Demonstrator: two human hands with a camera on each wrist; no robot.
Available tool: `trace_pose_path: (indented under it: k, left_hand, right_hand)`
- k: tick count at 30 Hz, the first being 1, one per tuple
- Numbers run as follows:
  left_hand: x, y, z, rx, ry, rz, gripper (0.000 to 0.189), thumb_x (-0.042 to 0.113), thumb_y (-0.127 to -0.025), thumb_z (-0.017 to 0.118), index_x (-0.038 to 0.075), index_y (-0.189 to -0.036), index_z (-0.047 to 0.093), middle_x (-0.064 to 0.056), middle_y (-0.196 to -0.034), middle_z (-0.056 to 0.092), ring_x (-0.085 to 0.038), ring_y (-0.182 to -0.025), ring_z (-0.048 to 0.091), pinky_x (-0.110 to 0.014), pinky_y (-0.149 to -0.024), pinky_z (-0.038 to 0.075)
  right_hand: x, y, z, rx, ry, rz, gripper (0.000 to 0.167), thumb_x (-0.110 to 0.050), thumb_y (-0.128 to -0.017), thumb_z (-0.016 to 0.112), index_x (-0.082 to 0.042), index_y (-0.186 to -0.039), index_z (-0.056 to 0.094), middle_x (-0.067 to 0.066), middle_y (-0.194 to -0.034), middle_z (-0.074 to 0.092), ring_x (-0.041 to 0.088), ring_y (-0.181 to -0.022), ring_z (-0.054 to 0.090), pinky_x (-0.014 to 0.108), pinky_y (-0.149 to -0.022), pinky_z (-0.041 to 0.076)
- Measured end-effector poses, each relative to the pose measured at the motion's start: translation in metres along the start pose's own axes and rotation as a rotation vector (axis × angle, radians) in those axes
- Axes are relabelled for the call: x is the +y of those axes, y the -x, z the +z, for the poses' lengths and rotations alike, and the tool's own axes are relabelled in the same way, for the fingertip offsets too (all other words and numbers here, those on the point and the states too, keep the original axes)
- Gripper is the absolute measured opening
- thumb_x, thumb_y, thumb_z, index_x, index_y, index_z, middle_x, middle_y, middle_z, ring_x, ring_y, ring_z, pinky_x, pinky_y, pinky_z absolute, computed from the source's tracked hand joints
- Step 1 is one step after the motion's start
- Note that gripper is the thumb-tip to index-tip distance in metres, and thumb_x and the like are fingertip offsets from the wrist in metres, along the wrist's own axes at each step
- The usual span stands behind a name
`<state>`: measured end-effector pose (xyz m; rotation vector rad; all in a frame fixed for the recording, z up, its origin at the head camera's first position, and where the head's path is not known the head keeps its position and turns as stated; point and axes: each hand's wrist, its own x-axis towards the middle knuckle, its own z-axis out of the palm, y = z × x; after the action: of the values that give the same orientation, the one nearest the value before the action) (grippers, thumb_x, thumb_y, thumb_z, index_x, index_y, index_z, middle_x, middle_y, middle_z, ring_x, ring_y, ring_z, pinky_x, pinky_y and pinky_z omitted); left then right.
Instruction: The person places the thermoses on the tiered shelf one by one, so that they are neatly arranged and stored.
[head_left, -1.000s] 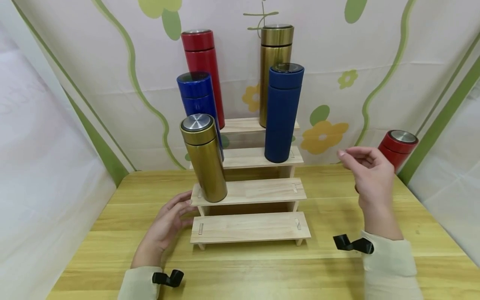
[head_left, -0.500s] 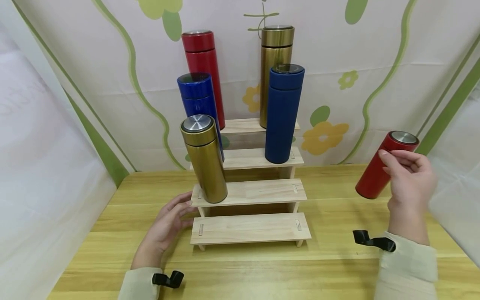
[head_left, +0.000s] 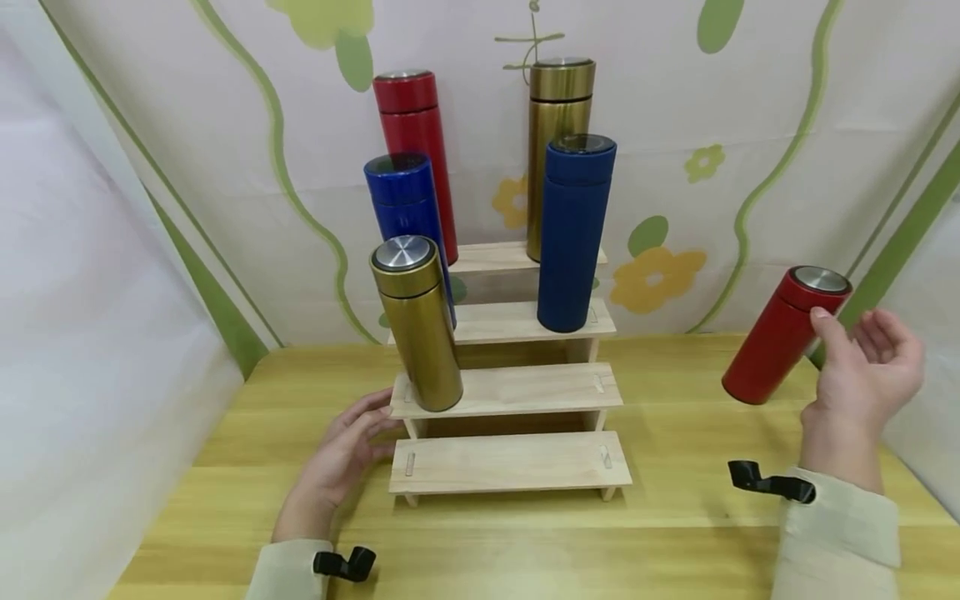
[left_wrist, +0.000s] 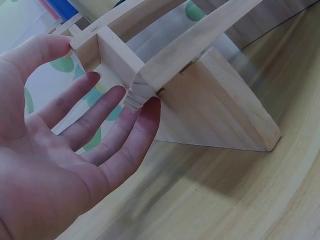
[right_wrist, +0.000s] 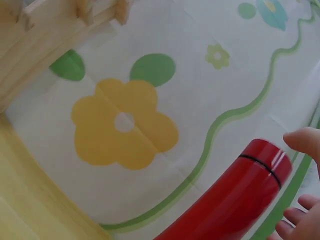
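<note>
My right hand [head_left: 862,375] is beside a red thermos bottle [head_left: 780,342], thumb tip overlapping its upper body in the head view. In the right wrist view a gap shows between the thumb [right_wrist: 302,142] and the red thermos [right_wrist: 225,195], and the fingers are spread apart. The thermos stands on the wooden table to the right. My left hand [head_left: 348,454] touches the left end of a stepped wooden stand [head_left: 510,462]. Seen from the left wrist, its fingers [left_wrist: 82,127] lie loosely extended, with fingertips right at the stand's side pieces.
On the stand's upper steps are a gold thermos [head_left: 420,342] in front, a glossy blue one [head_left: 408,204] and a matte navy one [head_left: 573,237] behind it, then a red one [head_left: 416,142] and another gold one [head_left: 551,167] at the top. A flower-patterned cloth [head_left: 660,100] hangs behind.
My right hand has moved rightward, from left of the red thermos, across its front, to its right side. The left hand stays at the stand. The head view has shifted slightly.
</note>
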<state>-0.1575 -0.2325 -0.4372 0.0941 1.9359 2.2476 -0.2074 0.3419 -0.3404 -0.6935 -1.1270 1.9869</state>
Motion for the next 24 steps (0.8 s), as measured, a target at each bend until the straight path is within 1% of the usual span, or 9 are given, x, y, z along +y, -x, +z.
trace_pose_path:
  k: [4,6,9,12,14,16,18,21,24]
  left_hand:
    - [-0.002,0.002,0.001,0.01,0.005,0.0,0.034,0.015,-0.11,0.052,0.025,-0.14,0.064,0.01,-0.127,0.071,-0.015,-0.119,0.066,-0.045,-0.104,0.056]
    - [-0.002,0.0,0.002,0.015,0.002,0.012,0.035,0.016,-0.11,0.053,0.023,-0.142,0.064,0.009,-0.129,0.07,-0.015,-0.119,0.066,-0.046,-0.104,0.055]
    - [-0.001,-0.003,0.002,0.007,-0.009,0.015,0.035,0.017,-0.11,0.054,0.02,-0.143,0.063,0.008,-0.131,0.069,-0.015,-0.12,0.066,-0.047,-0.105,0.055]
    - [-0.001,-0.004,0.001,-0.002,-0.017,0.0,0.033,0.017,-0.11,0.054,0.022,-0.141,0.064,0.009,-0.131,0.069,-0.015,-0.12,0.066,-0.047,-0.105,0.055]
    - [-0.002,-0.004,0.001,0.0,-0.016,-0.008,0.032,0.017,-0.109,0.054,0.024,-0.139,0.065,0.009,-0.13,0.069,-0.015,-0.12,0.065,-0.047,-0.105,0.055]
    - [-0.003,-0.004,0.001,0.004,-0.012,-0.01,0.033,0.017,-0.109,0.054,0.024,-0.139,0.065,0.009,-0.129,0.069,-0.016,-0.121,0.065,-0.047,-0.105,0.055]
    - [-0.003,-0.003,0.001,0.008,-0.01,-0.005,0.034,0.017,-0.109,0.054,0.023,-0.14,0.065,0.009,-0.129,0.07,-0.017,-0.121,0.065,-0.047,-0.105,0.055]
    - [-0.003,-0.003,0.001,0.009,-0.003,0.005,0.034,0.017,-0.109,0.054,0.022,-0.141,0.065,0.008,-0.129,0.07,-0.016,-0.12,0.066,-0.047,-0.104,0.056]
    - [-0.003,-0.002,0.001,0.005,-0.001,0.009,0.033,0.017,-0.11,0.054,0.022,-0.141,0.065,0.008,-0.13,0.07,-0.016,-0.12,0.066,-0.046,-0.103,0.057]
  right_hand:
    - [0.004,-0.013,0.001,-0.041,0.072,0.048,0.09,0.001,-0.072,0.099,-0.028,-0.145,0.055,-0.014,-0.144,0.054,0.002,-0.134,0.046,0.012,-0.114,0.041]
    - [0.006,-0.021,0.002,-0.065,0.091,0.046,0.093,0.001,-0.072,0.099,-0.029,-0.147,0.052,-0.014,-0.145,0.054,0.002,-0.134,0.046,0.012,-0.112,0.042]
    - [0.007,-0.03,0.003,-0.088,0.089,0.046,0.094,0.003,-0.071,0.098,-0.028,-0.146,0.053,-0.013,-0.143,0.056,0.004,-0.13,0.047,0.01,-0.101,0.048]
    - [0.007,-0.037,0.005,-0.134,0.075,0.078,0.092,0.007,-0.072,0.096,-0.029,-0.145,0.052,-0.014,-0.139,0.056,0.004,-0.126,0.049,0.007,-0.085,0.053]
    - [0.006,-0.04,0.007,-0.167,0.072,0.098,0.09,0.008,-0.073,0.095,-0.028,-0.144,0.053,-0.014,-0.137,0.057,0.004,-0.123,0.05,0.008,-0.077,0.055]
    - [0.005,-0.042,0.009,-0.197,0.084,0.112,0.089,0.008,-0.074,0.094,-0.029,-0.143,0.053,-0.014,-0.136,0.058,0.004,-0.122,0.051,0.009,-0.074,0.055]
    - [0.005,-0.044,0.011,-0.208,0.112,0.115,0.088,0.006,-0.074,0.095,-0.029,-0.143,0.053,-0.015,-0.134,0.058,0.004,-0.121,0.051,0.009,-0.072,0.055]
    - [0.005,-0.047,0.015,-0.204,0.154,0.128,0.087,0.004,-0.074,0.096,-0.031,-0.142,0.053,-0.017,-0.134,0.057,0.003,-0.122,0.05,0.01,-0.07,0.054]
    - [0.005,-0.048,0.017,-0.184,0.166,0.147,0.087,0.004,-0.074,0.096,-0.032,-0.14,0.053,-0.019,-0.134,0.056,0.002,-0.123,0.049,0.01,-0.068,0.054]
